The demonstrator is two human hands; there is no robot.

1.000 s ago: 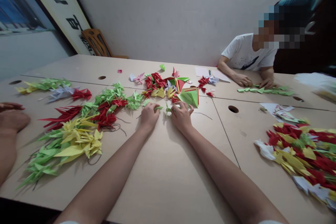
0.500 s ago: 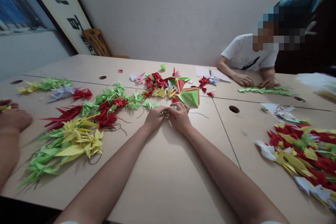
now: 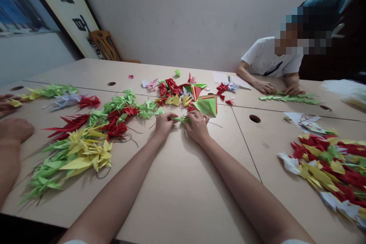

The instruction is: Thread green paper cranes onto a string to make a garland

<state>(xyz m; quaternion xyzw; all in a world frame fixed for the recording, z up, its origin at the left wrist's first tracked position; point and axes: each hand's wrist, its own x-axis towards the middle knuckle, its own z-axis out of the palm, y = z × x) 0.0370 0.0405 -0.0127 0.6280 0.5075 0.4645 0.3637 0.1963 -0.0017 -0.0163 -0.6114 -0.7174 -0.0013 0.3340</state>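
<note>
Between my two hands is a small bunch of green folded paper cranes point(image 3: 182, 119), held just above or on the table. My left hand point(image 3: 165, 125) pinches its left end, fingers closed. The closed fingers of my right hand point(image 3: 198, 125) grip the right end and cover part of it. A dark thread point(image 3: 215, 124) runs out to the right of my right hand. Just beyond my hands lie sheets of green and red paper point(image 3: 207, 105) and a heap of red and yellow paper cranes point(image 3: 170, 90).
Strung green, red and yellow cranes point(image 3: 88, 146) spread over the table point(image 3: 171, 198) at left. Another colourful pile point(image 3: 328, 164) lies at right. A co-worker point(image 3: 274, 61) across the table handles a green paper strand point(image 3: 291, 99). Another person's hands point(image 3: 14, 129) show at the left edge.
My hands have drawn slightly apart, so more of the green cranes shows between them. At the left edge, the other person's second hand has come into view with a yellow paper piece.
</note>
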